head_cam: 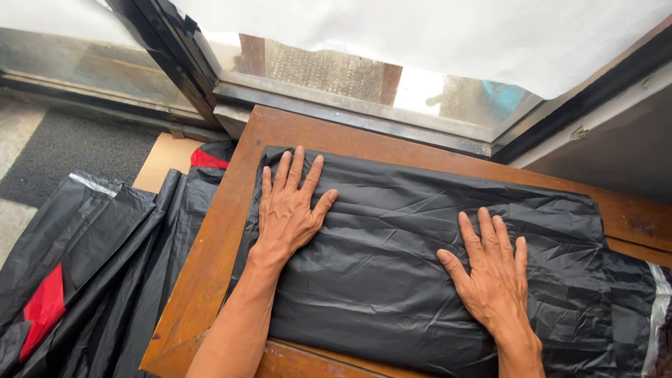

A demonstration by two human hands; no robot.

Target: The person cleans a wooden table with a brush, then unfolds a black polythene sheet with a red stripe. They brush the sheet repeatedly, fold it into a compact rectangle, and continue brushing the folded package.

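A folded sheet of black plastic lies flat on a brown wooden table. My left hand presses palm-down on the sheet's left part, fingers spread toward the window. Palm-down on the right part rests my right hand, fingers apart as well. Neither hand grips anything. The sheet's right end hangs past the table and shows a pale strip.
More black plastic with red patches is heaped on the floor left of the table. A tan cardboard piece and a dark mat lie beyond it. A metal-framed window with white covering runs along the table's far edge.
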